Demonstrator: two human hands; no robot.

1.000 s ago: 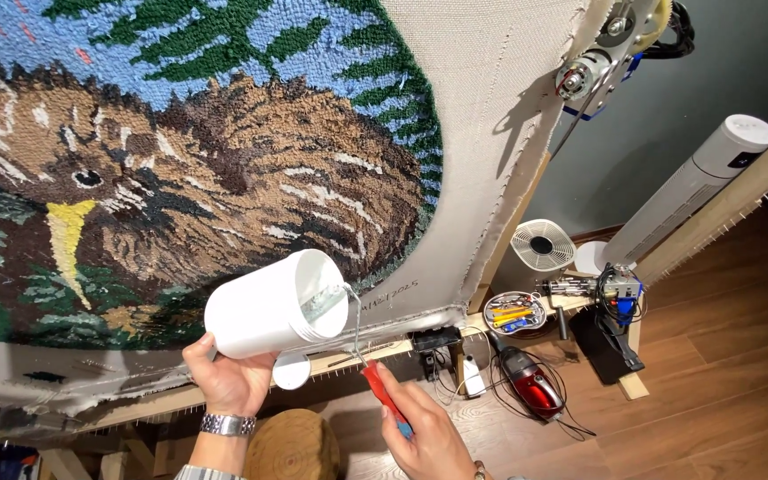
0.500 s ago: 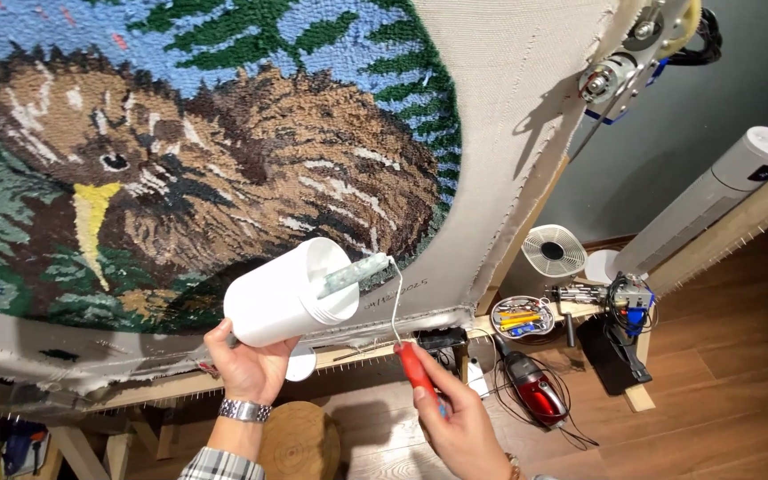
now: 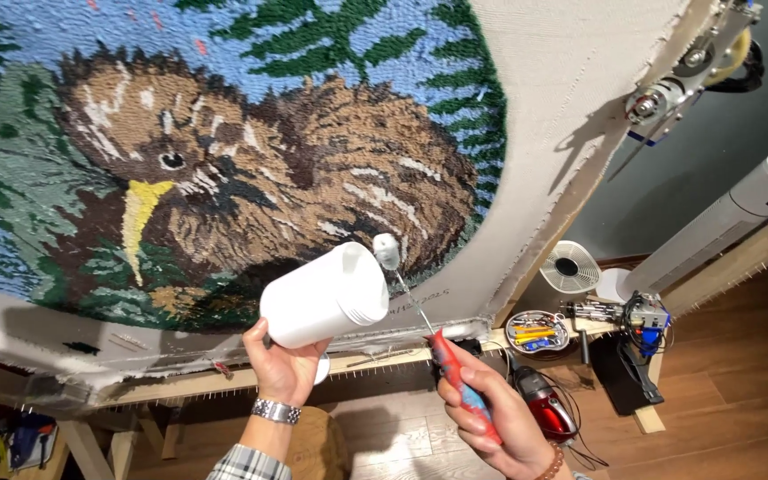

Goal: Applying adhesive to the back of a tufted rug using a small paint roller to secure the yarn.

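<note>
A plain white cylindrical plastic tub lies tilted in the left hand, just before the tufted rug's lower edge.

Rug: a tufted rug stretched on a wooden frame, showing a brown bird with a yellow beak against blue sky and green fir branches.
Cloth: bare off-white backing cloth borders the rug to its right and below.
Small fan: a white round fan stands on the floor right of the rug's lower edge.
Tower fan: a tall white tower fan leans further right of the rug.
Tray: an oval dish of small coloured tools rests on the frame's rail, below the rug's right corner.
Red device: a red and black device with a cord lies on the wooden floor under that tray.
Tufting gun: a metal machine hangs at the rug's upper right.
</note>
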